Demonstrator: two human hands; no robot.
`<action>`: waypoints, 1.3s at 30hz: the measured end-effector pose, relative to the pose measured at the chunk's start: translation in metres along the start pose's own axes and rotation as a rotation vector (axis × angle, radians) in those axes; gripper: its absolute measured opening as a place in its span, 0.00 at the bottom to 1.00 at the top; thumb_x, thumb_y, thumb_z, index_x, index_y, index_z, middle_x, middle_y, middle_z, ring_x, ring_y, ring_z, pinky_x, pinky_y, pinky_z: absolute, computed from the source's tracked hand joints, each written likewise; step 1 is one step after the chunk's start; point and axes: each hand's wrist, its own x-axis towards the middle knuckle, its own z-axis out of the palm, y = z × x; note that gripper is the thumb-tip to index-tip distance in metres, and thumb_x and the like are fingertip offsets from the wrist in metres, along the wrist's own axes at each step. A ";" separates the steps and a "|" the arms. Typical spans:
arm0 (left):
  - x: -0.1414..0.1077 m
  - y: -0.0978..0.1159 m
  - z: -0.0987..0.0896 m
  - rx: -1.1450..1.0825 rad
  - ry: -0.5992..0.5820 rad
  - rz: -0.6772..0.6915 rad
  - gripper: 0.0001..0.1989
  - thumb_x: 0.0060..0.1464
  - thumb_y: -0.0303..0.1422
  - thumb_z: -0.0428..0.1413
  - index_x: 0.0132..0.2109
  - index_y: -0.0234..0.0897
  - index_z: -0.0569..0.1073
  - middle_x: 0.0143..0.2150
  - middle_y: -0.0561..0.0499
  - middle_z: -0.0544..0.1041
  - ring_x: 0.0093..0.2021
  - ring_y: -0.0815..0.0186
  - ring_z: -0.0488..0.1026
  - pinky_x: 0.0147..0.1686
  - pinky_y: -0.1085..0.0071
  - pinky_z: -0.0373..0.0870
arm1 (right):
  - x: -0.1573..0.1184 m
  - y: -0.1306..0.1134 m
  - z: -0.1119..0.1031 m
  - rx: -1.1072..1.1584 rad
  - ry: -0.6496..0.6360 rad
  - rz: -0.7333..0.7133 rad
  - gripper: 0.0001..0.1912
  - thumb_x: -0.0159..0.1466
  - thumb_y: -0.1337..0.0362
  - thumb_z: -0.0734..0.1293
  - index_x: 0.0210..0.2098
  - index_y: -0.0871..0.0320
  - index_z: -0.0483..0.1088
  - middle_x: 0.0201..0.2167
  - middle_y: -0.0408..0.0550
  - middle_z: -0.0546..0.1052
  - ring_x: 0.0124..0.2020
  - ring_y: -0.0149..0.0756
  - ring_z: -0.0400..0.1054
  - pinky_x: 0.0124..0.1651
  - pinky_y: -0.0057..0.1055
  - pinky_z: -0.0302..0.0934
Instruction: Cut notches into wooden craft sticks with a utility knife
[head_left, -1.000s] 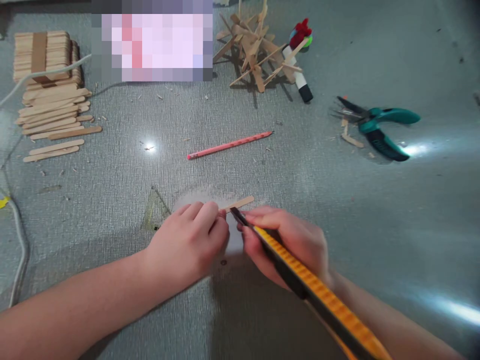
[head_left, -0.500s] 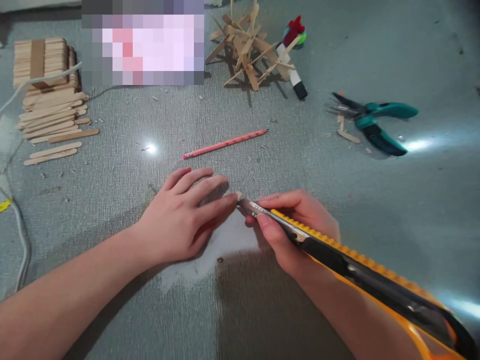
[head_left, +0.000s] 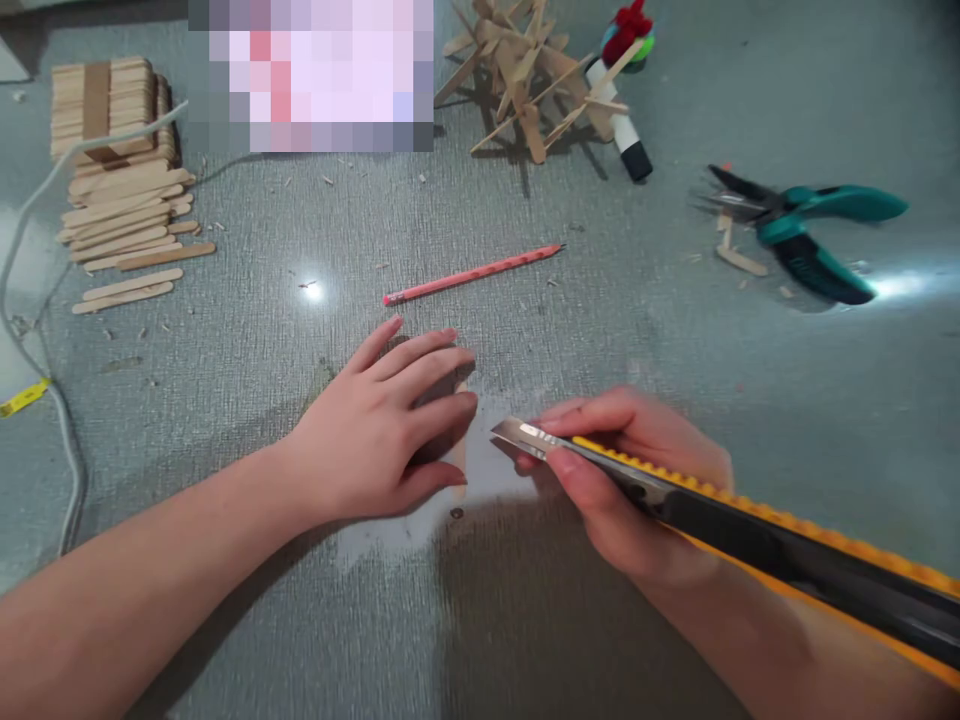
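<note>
My left hand [head_left: 382, 425] lies on the table with its fingers stretched and apart. Under its fingertips a wooden craft stick [head_left: 460, 455] is pinned to the surface, mostly upright in the picture, with parts of it hidden by the fingers. My right hand [head_left: 660, 440] is closed around a yellow and black utility knife [head_left: 712, 515], gripping it near the front. The bare blade points left towards the stick, with a small gap between them. A whitish worn patch [head_left: 495, 450] of table lies below the blade and stick.
Beyond my hands lies a pink pencil [head_left: 472, 275]. Craft sticks [head_left: 127, 215] are piled at left beside a white cable [head_left: 71, 480]. At the back stand a stick structure [head_left: 525, 75] and a white-and-black tube [head_left: 622, 125]; teal pliers [head_left: 817, 230] rest at right.
The knife has drawn back right from the left fingertips, opening a gap. The left fingers have spread a little, and the craft stick beneath them now shows. The view has shifted slightly.
</note>
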 end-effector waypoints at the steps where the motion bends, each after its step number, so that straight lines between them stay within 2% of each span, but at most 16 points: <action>1: 0.000 -0.001 0.000 -0.011 0.020 -0.006 0.24 0.61 0.48 0.59 0.57 0.39 0.74 0.65 0.43 0.70 0.69 0.49 0.62 0.72 0.43 0.48 | -0.001 0.000 -0.001 0.011 -0.011 -0.009 0.03 0.64 0.66 0.69 0.38 0.54 0.72 0.30 0.44 0.80 0.25 0.33 0.74 0.25 0.29 0.67; 4: 0.000 -0.004 0.000 -0.066 0.050 -0.007 0.18 0.62 0.46 0.60 0.51 0.38 0.76 0.56 0.44 0.76 0.61 0.54 0.70 0.70 0.48 0.55 | -0.002 -0.002 -0.001 -0.028 -0.035 -0.043 0.04 0.63 0.67 0.69 0.38 0.54 0.72 0.30 0.44 0.80 0.25 0.33 0.74 0.24 0.29 0.66; 8: 0.001 -0.006 -0.001 -0.125 0.094 0.011 0.07 0.65 0.32 0.55 0.43 0.38 0.78 0.46 0.48 0.78 0.50 0.62 0.75 0.63 0.56 0.64 | 0.000 -0.007 0.003 -0.091 -0.089 -0.143 0.10 0.61 0.71 0.68 0.41 0.51 0.70 0.32 0.45 0.81 0.28 0.36 0.77 0.29 0.32 0.71; 10: 0.001 -0.007 -0.001 -0.130 0.129 0.019 0.09 0.64 0.25 0.53 0.42 0.38 0.78 0.44 0.49 0.79 0.47 0.64 0.75 0.61 0.58 0.66 | 0.001 -0.009 0.005 -0.089 -0.124 -0.195 0.13 0.61 0.72 0.67 0.43 0.51 0.70 0.33 0.46 0.81 0.30 0.38 0.78 0.31 0.33 0.74; 12: 0.000 -0.007 0.000 -0.127 0.142 0.025 0.11 0.63 0.23 0.53 0.41 0.39 0.79 0.43 0.50 0.79 0.47 0.65 0.75 0.59 0.59 0.67 | 0.002 -0.012 0.006 -0.096 -0.164 -0.231 0.15 0.61 0.74 0.67 0.45 0.51 0.69 0.33 0.46 0.81 0.30 0.37 0.79 0.31 0.32 0.75; 18: 0.000 -0.007 0.000 -0.125 0.140 0.025 0.09 0.63 0.24 0.53 0.41 0.39 0.78 0.44 0.49 0.79 0.48 0.62 0.74 0.53 0.61 0.69 | 0.004 -0.017 0.009 -0.076 -0.199 -0.249 0.17 0.61 0.75 0.66 0.46 0.51 0.68 0.32 0.45 0.81 0.30 0.36 0.78 0.29 0.30 0.75; 23: 0.000 -0.006 0.000 -0.114 0.118 0.018 0.08 0.64 0.26 0.53 0.41 0.37 0.77 0.45 0.48 0.79 0.49 0.62 0.73 0.53 0.62 0.69 | 0.003 -0.016 0.009 -0.095 -0.221 -0.261 0.18 0.61 0.75 0.66 0.47 0.50 0.68 0.32 0.45 0.81 0.30 0.38 0.79 0.29 0.31 0.74; 28: -0.001 -0.003 0.000 -0.057 0.122 0.082 0.07 0.66 0.28 0.54 0.41 0.38 0.78 0.45 0.49 0.79 0.47 0.63 0.74 0.52 0.62 0.69 | 0.001 -0.014 0.006 -0.126 -0.181 -0.255 0.16 0.61 0.74 0.66 0.46 0.50 0.69 0.33 0.45 0.82 0.31 0.38 0.79 0.31 0.32 0.76; 32: -0.002 0.001 -0.001 -0.005 0.108 0.133 0.07 0.66 0.30 0.55 0.40 0.37 0.77 0.44 0.50 0.80 0.43 0.65 0.74 0.46 0.65 0.70 | 0.001 -0.013 0.006 -0.159 -0.178 -0.264 0.16 0.60 0.74 0.67 0.45 0.51 0.69 0.32 0.46 0.82 0.31 0.39 0.80 0.31 0.32 0.76; 39: -0.003 0.001 0.001 -0.049 0.084 0.148 0.07 0.66 0.29 0.54 0.41 0.35 0.78 0.42 0.49 0.79 0.43 0.65 0.75 0.44 0.66 0.73 | 0.001 -0.018 0.008 -0.179 -0.203 -0.297 0.18 0.62 0.74 0.66 0.48 0.48 0.69 0.33 0.46 0.82 0.31 0.40 0.79 0.30 0.35 0.77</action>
